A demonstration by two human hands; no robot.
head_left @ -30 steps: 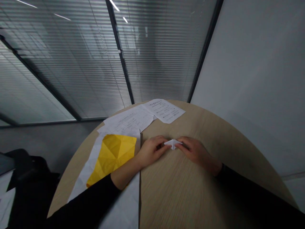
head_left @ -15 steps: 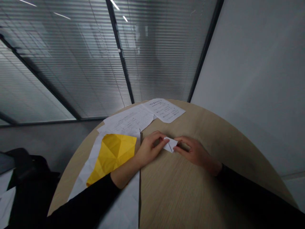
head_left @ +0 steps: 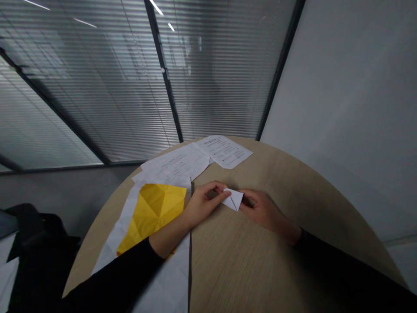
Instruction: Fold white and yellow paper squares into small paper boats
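Leaning over the round wooden worktop (head_left: 247, 269), I see a big white sheet (head_left: 169, 287) on its left side, with a creased yellow paper (head_left: 153, 208) lying on top of it. Some printed pages (head_left: 182, 163) lie farther away, near the far edge. My left hand (head_left: 202, 205) and my right hand (head_left: 262, 209) are close together in the middle of the worktop. Both pinch a little folded white paper (head_left: 234, 200) between them. My left fingertips hold its left corner and my right fingers hold its right side. Its low point touches the wood or sits just above it; I cannot tell which. I think this paper is very light and thin. It would bend and tear easily, and a hard squeeze would spoil the folds. The best place to hold it is at the corners and folded edges, softly, with just the fingertips.
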